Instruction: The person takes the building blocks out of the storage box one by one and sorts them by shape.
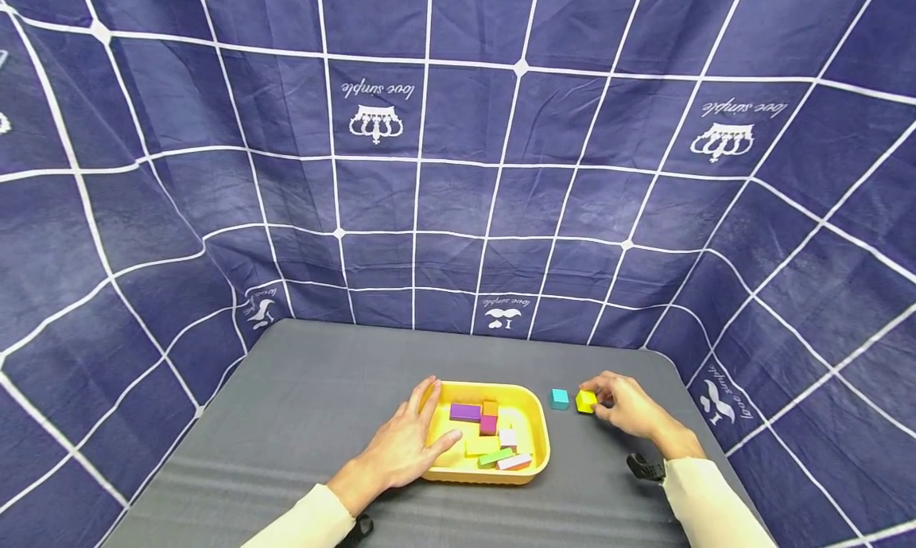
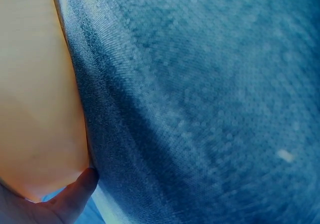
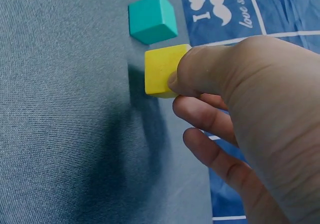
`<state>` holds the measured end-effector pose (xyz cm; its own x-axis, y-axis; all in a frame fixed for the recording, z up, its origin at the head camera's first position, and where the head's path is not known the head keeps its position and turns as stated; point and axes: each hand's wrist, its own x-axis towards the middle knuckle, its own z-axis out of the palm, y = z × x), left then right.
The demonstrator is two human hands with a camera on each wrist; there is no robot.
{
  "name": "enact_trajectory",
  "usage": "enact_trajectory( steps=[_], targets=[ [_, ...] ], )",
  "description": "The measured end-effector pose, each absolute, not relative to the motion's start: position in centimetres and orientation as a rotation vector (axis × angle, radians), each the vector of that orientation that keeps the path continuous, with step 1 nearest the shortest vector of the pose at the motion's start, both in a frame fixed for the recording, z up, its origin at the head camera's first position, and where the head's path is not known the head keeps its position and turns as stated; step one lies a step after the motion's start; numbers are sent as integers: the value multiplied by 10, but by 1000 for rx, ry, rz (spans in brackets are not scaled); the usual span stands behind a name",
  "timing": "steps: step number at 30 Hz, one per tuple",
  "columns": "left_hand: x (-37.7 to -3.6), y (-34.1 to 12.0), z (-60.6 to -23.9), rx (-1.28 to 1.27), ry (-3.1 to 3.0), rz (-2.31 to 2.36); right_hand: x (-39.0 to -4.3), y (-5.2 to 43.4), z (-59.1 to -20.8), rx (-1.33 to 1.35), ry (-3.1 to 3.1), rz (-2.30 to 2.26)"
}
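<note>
A yellow block (image 1: 586,402) sits pinched in the right hand (image 1: 630,405), just right of a turquoise block (image 1: 560,399).
The right thumb and index finger close on the yellow block, the other fingers loosely bent; whether it touches the grey tabletop (image 1: 336,373) I cannot tell. Left of both blocks, a yellow tray (image 1: 541,445) holds several more, among them a purple block (image 1: 465,412) and a green block (image 1: 495,458). The left hand (image 1: 402,446) rests at the tray's left side, fingers extended and thumb spread apart. Behind hangs a blue cloth (image 1: 458,198) with white lines.
</note>
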<state>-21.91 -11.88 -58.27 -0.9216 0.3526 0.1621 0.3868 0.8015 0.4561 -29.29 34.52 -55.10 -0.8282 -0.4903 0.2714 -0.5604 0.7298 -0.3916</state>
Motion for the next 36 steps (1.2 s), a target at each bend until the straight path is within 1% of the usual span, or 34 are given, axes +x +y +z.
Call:
enact_trajectory(
  steps=[11, 28, 36],
  targets=[
    [-218, -119, -584, -593, -2908, -744, -300, 346, -560, 799, -2863, 721],
    [-221, -117, -583, -601, -2911, -751, -302, 349, -559, 784, -2859, 729],
    [-220, -118, -583, -590, -2915, -756, -297, 340, -557, 775, -2765, 580]
  ],
)
